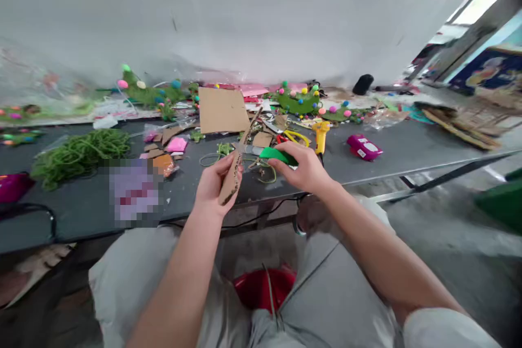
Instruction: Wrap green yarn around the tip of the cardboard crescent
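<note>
My left hand (218,182) is closed around a piece of brown cardboard (231,179), held on edge and slanting up away from me over the table's near side. In my right hand (304,166) is a green-handled utility knife (271,153). Its blade points left and meets the cardboard at about mid-length; whether it has cut in cannot be made out. A square cardboard sheet (223,110) leans behind, among cardboard scraps (263,140). Right of the knife lie yellow-handled scissors (297,137) and a yellow glue gun (321,137).
Green yarn (84,152) is heaped at the left on the dark table (391,144). Green pieces with coloured pompoms (299,100) line the back, before a pale board (244,22). A magenta packet (364,147) lies right. A cable (261,217) hangs below the table edge.
</note>
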`<state>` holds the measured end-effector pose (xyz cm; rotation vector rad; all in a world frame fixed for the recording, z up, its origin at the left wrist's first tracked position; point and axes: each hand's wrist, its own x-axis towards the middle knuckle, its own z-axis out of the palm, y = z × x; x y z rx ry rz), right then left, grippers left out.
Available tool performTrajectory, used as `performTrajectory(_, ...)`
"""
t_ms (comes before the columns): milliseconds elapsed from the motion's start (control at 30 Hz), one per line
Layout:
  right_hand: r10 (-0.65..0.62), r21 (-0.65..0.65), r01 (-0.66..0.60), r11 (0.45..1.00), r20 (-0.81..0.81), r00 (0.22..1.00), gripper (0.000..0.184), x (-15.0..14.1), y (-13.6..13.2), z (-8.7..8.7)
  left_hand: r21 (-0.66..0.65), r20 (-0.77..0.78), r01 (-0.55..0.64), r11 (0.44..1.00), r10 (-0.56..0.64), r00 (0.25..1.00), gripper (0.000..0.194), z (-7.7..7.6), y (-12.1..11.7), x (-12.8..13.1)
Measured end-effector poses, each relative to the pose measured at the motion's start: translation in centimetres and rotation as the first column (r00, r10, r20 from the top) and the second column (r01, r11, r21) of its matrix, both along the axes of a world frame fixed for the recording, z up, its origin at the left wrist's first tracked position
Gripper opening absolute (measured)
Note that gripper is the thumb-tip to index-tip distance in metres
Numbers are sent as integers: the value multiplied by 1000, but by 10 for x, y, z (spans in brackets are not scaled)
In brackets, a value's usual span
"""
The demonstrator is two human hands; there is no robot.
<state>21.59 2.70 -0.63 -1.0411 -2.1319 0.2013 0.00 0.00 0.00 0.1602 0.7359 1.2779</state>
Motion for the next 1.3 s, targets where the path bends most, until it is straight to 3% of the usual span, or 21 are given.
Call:
performTrajectory(167, 14, 8, -14, 1000, -30, 999, 31, 7, 2, -2, 50, 52, 20, 999, -23, 998, 21, 2, -2, -5)
performTrajectory(400, 3, 8, -3, 1000, -15, 1000, 29, 3, -2, -3, 38, -55, 5, 999, -3, 998, 21, 3, -3, 2)
performTrajectory(1300, -31, 37, 31, 999, 0, 1000, 30, 5, 0, -1, 85, -81, -31, 996, 38, 996, 22, 4, -3, -5)
